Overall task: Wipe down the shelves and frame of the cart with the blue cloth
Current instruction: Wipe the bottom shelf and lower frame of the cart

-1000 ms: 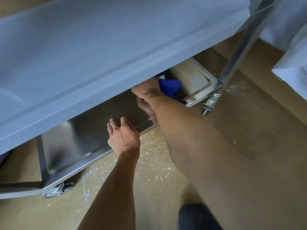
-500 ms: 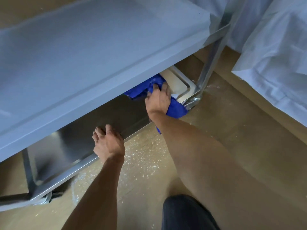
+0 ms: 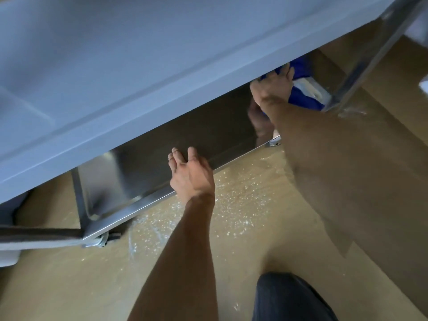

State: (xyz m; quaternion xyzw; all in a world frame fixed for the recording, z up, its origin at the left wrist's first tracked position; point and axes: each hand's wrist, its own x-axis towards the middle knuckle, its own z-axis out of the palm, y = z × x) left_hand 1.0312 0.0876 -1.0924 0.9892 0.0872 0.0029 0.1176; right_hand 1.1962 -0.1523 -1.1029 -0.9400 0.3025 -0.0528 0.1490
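Note:
The steel cart fills the upper left, its grey upper shelf [image 3: 115, 72] overhanging the shiny lower shelf [image 3: 185, 140]. My right hand [image 3: 273, 89] presses the blue cloth [image 3: 301, 98] flat on the lower shelf's right end, close to the corner upright [image 3: 361, 59]; part of the cloth is hidden under the upper shelf. My left hand [image 3: 191, 174] grips the front rim of the lower shelf, fingers curled over the edge.
A caster [image 3: 102, 239] sits under the lower shelf's left corner, beside a dark frame bar [image 3: 34, 232]. The tan floor [image 3: 231, 200] is speckled with white flecks. My dark-clad knee [image 3: 289, 297] shows at the bottom. White fabric [image 3: 421, 24] hangs at the far right.
My right hand has stayed on the cloth at the lower shelf's right end, shifting slightly further under the upper shelf. My left hand keeps its grip on the front rim. The view has swung.

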